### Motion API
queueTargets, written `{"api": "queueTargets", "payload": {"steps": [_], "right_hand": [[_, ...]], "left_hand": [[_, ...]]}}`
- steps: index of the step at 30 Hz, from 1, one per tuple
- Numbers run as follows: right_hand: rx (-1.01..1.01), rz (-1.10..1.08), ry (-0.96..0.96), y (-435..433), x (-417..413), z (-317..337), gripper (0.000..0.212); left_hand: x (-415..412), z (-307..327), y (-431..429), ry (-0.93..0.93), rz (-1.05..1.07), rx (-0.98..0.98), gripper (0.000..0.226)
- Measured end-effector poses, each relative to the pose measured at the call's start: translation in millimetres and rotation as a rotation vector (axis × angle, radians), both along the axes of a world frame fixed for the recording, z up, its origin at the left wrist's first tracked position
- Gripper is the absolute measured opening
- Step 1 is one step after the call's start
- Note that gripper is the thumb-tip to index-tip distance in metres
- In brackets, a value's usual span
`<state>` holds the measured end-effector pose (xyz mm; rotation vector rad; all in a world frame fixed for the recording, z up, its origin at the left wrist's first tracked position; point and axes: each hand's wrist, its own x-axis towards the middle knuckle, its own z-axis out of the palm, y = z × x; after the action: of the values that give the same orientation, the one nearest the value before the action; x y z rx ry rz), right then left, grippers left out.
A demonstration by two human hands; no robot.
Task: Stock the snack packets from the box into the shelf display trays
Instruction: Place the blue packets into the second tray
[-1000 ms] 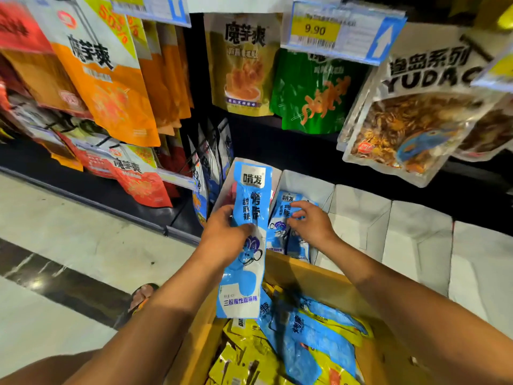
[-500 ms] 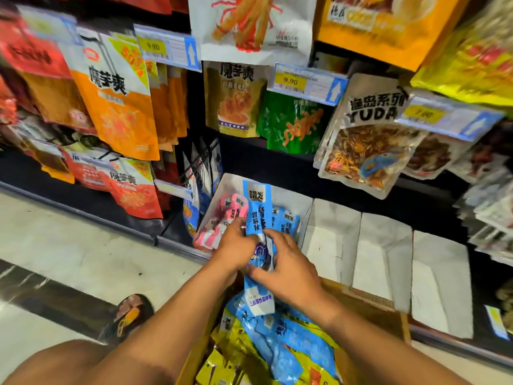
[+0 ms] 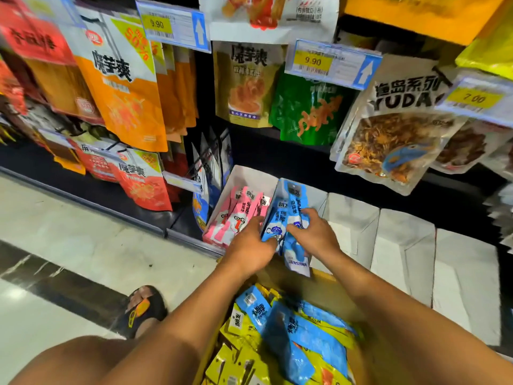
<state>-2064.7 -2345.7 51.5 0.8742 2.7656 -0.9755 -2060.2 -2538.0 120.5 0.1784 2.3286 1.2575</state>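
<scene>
**Both hands on blue pkts at 2nd tray**

Left hand (image 3: 251,245) fingers are curling round the lower end of a bunch of blue packets (image 3: 288,218), thumb side pressing the pkts from the left. Right hand (image 3: 316,234) fingers are spreading over the same bunch from the right, fingertips lying on the front pkt; thumb is tucking in twd the middle. Whether the right is truly pinching or just pressing flat, can't tell.

The blue pkts are standing tilted in the second white tray (image 3: 280,190), tops leaning back against its rear wall, bottoms hanging out over the front edge. Just left, touching that tray, the first white tray (image 3: 241,173) is holding pink packets (image 3: 238,212), also leaning back. To the right, more white trays (image 3: 402,245) are sitting in a row w/ nothing visible inside.

Below the forearms, the cardboard box (image 3: 324,284) is holding loose blue and yellow packets (image 3: 294,334) in a jumble.

Above, hanging snack bags and price tags (image 3: 313,61) reading 9.90 are crowding the upper shelf. A sandalled foot (image 3: 141,309) is resting on the tile floor (image 3: 69,232) at left.
</scene>
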Motion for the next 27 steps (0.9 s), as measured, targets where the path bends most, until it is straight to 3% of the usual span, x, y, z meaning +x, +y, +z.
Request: {"api": "queueTargets", "payload": {"steps": [6,11,20,27], "right_hand": [[-0.024,-0.157,-0.118,24.6,-39.1,-48.6,0.078],[-0.011,-0.178,-0.160,21.3,-62.1,-90.8,0.086],[0.096,-0.125,-0.222,16.0,-61.9,-137.0,0.072],[0.107,-0.039,-0.210,14.4,-53.8,-125.2,0.068]], "left_hand": [[-0.6,-31.6,-10.4,0.323,-0.253,-0.440,0.074],[3.9,-64.3,-33.1,0.377,-0.360,-0.629,0.080],[3.9,-74.0,-52.9,0.268,-0.422,-0.706,0.090],[5.8,-72.2,-47.2,0.276,-0.470,-0.721,0.089]]}}
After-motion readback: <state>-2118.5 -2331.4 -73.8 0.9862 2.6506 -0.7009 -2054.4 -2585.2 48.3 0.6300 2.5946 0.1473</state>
